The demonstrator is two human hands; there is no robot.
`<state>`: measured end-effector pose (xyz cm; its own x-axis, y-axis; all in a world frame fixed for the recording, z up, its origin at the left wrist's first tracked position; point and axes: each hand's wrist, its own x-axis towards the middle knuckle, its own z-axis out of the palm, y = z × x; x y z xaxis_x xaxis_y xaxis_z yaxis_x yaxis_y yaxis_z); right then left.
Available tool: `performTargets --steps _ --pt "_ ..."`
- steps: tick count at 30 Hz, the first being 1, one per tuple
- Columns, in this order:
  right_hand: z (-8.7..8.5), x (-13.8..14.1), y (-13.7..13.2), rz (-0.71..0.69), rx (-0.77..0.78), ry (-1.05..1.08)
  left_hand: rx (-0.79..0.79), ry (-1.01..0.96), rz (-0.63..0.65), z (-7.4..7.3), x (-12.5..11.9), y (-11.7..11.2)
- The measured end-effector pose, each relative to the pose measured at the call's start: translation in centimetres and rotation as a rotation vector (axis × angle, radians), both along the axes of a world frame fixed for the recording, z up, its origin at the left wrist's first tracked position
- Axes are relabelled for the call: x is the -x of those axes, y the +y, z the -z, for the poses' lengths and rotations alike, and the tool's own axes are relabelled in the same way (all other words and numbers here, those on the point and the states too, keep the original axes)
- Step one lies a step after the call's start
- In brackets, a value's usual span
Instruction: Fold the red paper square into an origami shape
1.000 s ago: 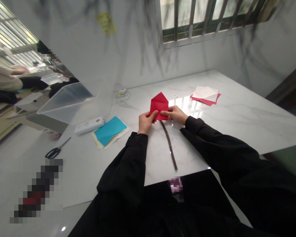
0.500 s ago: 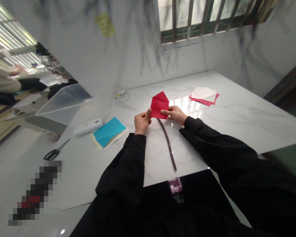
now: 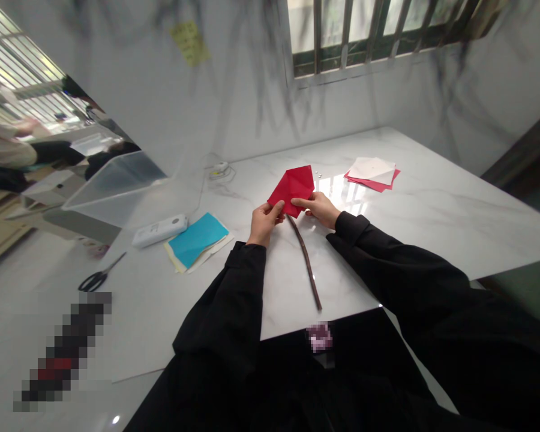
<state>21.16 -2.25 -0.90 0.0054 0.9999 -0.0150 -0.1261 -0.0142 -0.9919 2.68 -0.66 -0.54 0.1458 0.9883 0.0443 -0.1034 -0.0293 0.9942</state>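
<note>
Both my hands hold a folded red paper [image 3: 294,187] just above the white marble table [image 3: 432,222]. My left hand [image 3: 263,222] pinches its lower left corner between thumb and fingers. My right hand [image 3: 319,208] grips its lower right edge. The paper is tilted, its point facing up and to the right. A thin dark brown stick [image 3: 305,261] lies on the table below the paper, running toward me between my black sleeves.
A blue sheet on pale papers [image 3: 197,239], a white remote-like device [image 3: 158,230] and black scissors [image 3: 99,277] lie to the left. A clear plastic bin [image 3: 117,183] stands farther left. Red and white papers [image 3: 373,173] lie at the back right. Another person sits at the far left.
The red paper has turned clockwise, so its point now leans to the right. My left hand shifted its pinch to the lower corner. The stick has not moved.
</note>
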Motion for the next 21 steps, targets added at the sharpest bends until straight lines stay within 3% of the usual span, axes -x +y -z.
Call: performTargets --steps 4,10,21 --pt "-0.18 0.14 -0.13 0.008 0.010 0.032 0.024 -0.048 0.052 0.17 -0.32 -0.12" --pt "-0.07 0.27 -0.11 -0.008 -0.021 -0.011 0.042 -0.110 0.020 0.49 -0.66 -0.14" --pt "-0.48 0.03 -0.34 0.015 -0.042 -0.039 0.035 -0.057 0.002 0.41 -0.22 0.15"
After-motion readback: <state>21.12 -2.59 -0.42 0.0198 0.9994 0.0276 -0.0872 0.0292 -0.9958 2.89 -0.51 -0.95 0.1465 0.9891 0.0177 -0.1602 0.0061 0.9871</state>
